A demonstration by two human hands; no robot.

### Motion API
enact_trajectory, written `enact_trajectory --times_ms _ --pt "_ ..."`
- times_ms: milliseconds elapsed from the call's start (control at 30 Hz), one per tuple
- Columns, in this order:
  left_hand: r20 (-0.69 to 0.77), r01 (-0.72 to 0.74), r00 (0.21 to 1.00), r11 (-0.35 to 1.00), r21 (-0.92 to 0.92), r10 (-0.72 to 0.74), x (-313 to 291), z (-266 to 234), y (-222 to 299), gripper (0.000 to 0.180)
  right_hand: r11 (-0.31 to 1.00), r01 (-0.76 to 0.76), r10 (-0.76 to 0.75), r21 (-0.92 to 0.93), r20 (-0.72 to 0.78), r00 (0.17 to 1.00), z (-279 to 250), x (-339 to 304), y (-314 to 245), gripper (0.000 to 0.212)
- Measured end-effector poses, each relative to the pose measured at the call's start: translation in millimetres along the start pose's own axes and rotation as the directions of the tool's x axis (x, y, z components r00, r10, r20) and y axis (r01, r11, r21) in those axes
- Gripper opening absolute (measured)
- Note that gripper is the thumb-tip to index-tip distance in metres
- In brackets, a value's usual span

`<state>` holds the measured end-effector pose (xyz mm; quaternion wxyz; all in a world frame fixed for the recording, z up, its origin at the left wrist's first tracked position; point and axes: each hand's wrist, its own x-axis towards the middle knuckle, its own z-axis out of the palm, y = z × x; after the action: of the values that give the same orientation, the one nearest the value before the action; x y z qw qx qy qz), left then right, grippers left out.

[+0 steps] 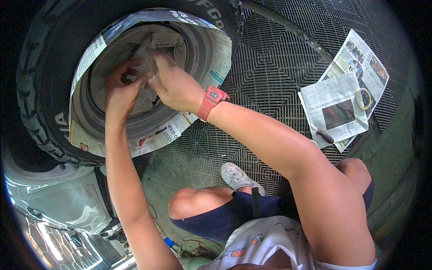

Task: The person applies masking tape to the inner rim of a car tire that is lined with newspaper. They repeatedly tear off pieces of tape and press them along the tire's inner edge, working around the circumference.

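Both my hands reach into the centre of a wheel rim (194, 58) on a big black tire (42, 96). Sheets of newspaper (220, 56) line the gap between tire and rim all the way round. More paper (164, 39) covers part of the hub. My left hand (122, 90) is curled with fingers closed, its thumb close to the right fingertips. My right hand (176, 87), below a red wristwatch (213, 102), pinches at the same spot. Shadow and blur hide what the fingertips hold.
To the right, loose newspaper (378, 74) lies on the dark grid floor mat (270, 76). On it rest a roll of tape (362, 98) and a small dark tool (325, 136). A pale vehicle panel (63, 202) stands at lower left. My shoe (236, 175) is below the wheel.
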<state>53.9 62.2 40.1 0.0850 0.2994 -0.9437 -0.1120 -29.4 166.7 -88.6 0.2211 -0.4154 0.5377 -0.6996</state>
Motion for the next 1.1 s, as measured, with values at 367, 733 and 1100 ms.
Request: enact_trajectory --times_ms 367,733,1100 --pt "0.000 -0.104 0.995 0.994 -0.027 0.104 -3 -14 -16 0.017 0.986 0.092 -0.083 0.141 -0.068 0.994 8 -19 1 0.040" --pt "-0.411 -0.143 0.858 0.913 0.382 0.307 23 -5 -41 0.014 0.893 0.418 -0.449 -0.165 -0.278 0.849 9 -22 14 0.030" --pt "-0.321 -0.308 0.841 0.873 0.377 0.436 47 37 2 0.015 0.874 -0.209 0.425 0.438 -0.481 0.767 27 60 59 0.042"
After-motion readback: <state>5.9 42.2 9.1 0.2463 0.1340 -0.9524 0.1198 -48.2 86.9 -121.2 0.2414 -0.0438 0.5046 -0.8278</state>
